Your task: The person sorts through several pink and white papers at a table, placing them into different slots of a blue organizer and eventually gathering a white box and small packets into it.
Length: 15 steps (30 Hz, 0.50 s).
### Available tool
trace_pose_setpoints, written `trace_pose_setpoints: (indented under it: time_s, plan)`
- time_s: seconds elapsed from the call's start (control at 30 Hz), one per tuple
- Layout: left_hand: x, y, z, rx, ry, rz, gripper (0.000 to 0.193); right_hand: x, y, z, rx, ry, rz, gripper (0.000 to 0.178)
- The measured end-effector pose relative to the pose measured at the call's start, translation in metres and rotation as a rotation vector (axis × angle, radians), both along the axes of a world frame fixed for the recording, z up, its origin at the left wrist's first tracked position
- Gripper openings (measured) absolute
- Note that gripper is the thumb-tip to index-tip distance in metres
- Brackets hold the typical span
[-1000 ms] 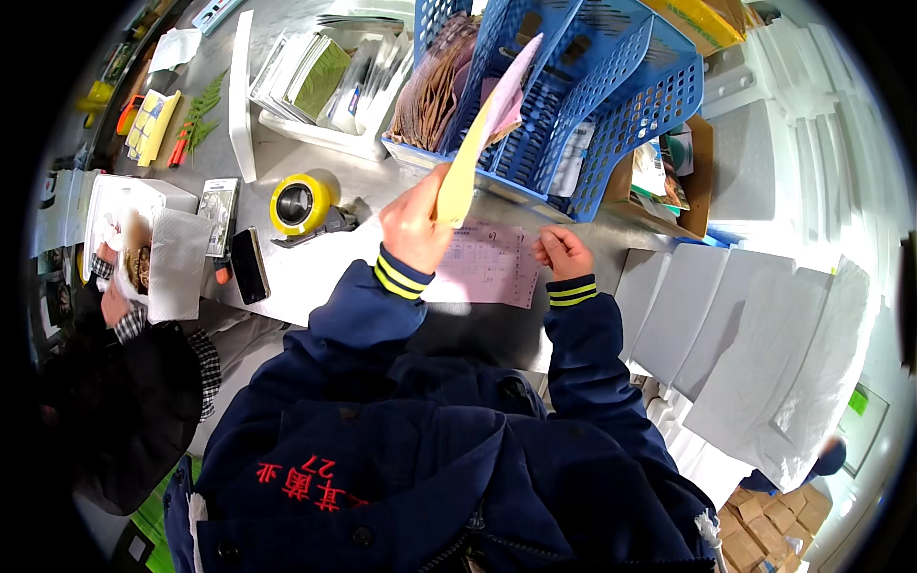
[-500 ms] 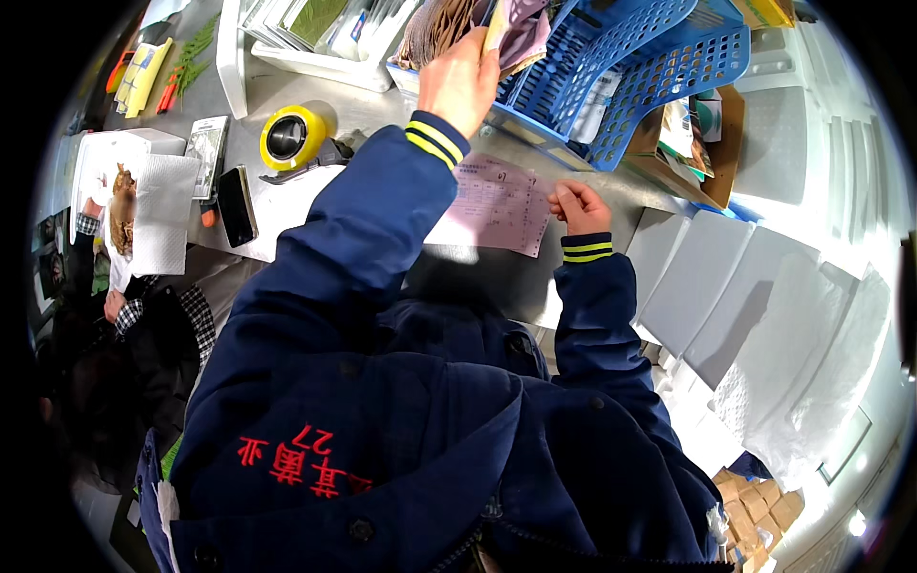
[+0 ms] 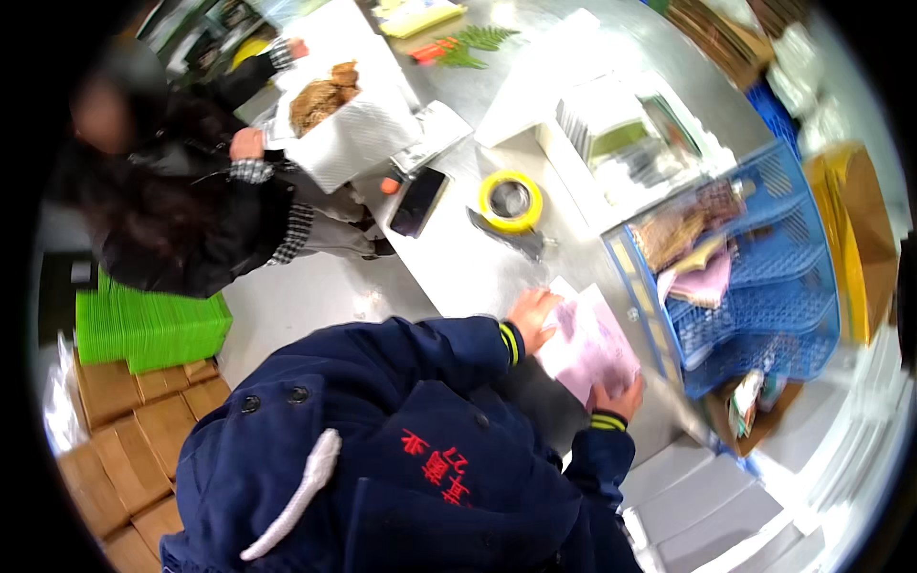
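Observation:
A pink printed form lies over the steel table's near edge, with a white sheet edge showing beside it. My left hand is closed on its left edge. My right hand grips the lower right edge, thumb on top. Motion blur softens the paper and fingers. Beyond my left hand sit a yellow-rimmed roll of tape on a dark tape dispenser and a black phone. To the right stands a blue plastic basket with folded pink paper and brown bundles in it.
A co-worker in black stands at the left, hands by a white box holding a brown clump. A white tray of packets, a fern sprig, green stacked crates and brown cartons surround me.
My view has swung left, bringing the co-worker into fuller sight. My left hand has left the basket and its folded papers and now holds the pink form, as does my right.

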<state>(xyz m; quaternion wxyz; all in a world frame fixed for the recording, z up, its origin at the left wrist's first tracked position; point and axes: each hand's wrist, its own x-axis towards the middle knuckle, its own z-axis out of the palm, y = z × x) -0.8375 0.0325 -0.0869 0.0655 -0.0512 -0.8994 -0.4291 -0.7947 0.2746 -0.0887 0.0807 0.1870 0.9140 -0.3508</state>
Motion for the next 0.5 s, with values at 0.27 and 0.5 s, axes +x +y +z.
trace_pose_setpoints:
  time_s: [0.27, 0.5]
  plan:
    - [0.024, -0.001, -0.047, 0.197, -0.366, 0.301, 0.06, -0.001, 0.016, -0.036, 0.012, -0.013, -0.115, 0.086]
    - [0.012, 0.006, -0.044, 0.251, -0.513, 0.274, 0.059, -0.006, 0.048, -0.082, -0.448, 0.056, -0.301, 0.053]
